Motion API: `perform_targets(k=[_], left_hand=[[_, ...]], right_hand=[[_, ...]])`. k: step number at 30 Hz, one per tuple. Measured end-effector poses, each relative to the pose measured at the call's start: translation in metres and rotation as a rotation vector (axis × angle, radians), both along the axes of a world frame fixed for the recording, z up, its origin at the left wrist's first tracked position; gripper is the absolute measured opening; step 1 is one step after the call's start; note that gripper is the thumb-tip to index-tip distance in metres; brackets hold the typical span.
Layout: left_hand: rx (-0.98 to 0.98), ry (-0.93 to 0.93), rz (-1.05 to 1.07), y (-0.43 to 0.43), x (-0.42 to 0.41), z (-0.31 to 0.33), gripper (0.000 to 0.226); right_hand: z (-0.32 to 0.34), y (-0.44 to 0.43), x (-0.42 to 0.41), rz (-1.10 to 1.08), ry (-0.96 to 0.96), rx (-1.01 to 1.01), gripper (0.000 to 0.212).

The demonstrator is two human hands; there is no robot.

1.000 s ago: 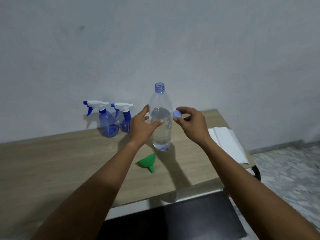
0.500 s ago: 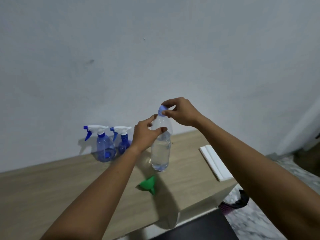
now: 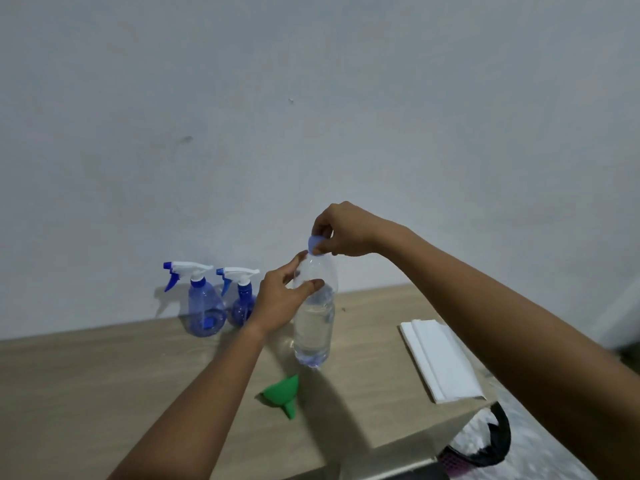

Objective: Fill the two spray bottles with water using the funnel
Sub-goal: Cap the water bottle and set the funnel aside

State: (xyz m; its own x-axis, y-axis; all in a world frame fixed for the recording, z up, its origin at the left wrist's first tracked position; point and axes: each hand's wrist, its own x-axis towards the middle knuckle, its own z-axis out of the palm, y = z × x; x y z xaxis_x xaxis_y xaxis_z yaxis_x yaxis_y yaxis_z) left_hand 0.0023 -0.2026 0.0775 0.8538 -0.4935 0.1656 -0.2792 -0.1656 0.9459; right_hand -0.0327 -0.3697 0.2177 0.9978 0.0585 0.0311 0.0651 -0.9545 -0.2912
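Observation:
A clear water bottle point(image 3: 314, 327), partly full, stands upright on the wooden table point(image 3: 104, 375). My left hand point(image 3: 281, 299) grips its upper body with thumb and fingers curled round it. My right hand point(image 3: 341, 232) pinches the light blue cap point(image 3: 316, 244) right on top of the bottle's neck. Two blue spray bottles with white and blue trigger heads stand by the wall, the larger point(image 3: 202, 308) left of the smaller point(image 3: 242, 299). A green funnel point(image 3: 282, 394) lies on its side in front of the water bottle.
A folded white cloth point(image 3: 441, 362) lies near the table's right edge. A dark bag or basket point(image 3: 485, 441) sits on the floor below the table's right corner. The pale wall runs close behind the spray bottles.
My right hand carried the cap from beside the bottle up onto its neck, where it stays now. The camera tilted upward. My left hand kept its grip on the bottle.

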Motion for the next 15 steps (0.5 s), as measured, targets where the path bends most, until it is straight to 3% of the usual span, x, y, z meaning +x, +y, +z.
perform_targets(k=[5, 11, 15], left_hand=[[0.016, 0.046, 0.017, 0.001, 0.001, 0.001, 0.076], [0.009, 0.058, 0.015, 0.001, -0.005, 0.007, 0.077], [0.015, 0.052, 0.014, -0.001, -0.006, 0.008, 0.073]], right_hand=[[-0.004, 0.0, 0.008, 0.086, -0.076, -0.082, 0.023], [0.006, -0.008, 0.012, 0.196, 0.008, -0.084, 0.017], [0.003, -0.009, 0.014, 0.149, -0.015, -0.176, 0.032]])
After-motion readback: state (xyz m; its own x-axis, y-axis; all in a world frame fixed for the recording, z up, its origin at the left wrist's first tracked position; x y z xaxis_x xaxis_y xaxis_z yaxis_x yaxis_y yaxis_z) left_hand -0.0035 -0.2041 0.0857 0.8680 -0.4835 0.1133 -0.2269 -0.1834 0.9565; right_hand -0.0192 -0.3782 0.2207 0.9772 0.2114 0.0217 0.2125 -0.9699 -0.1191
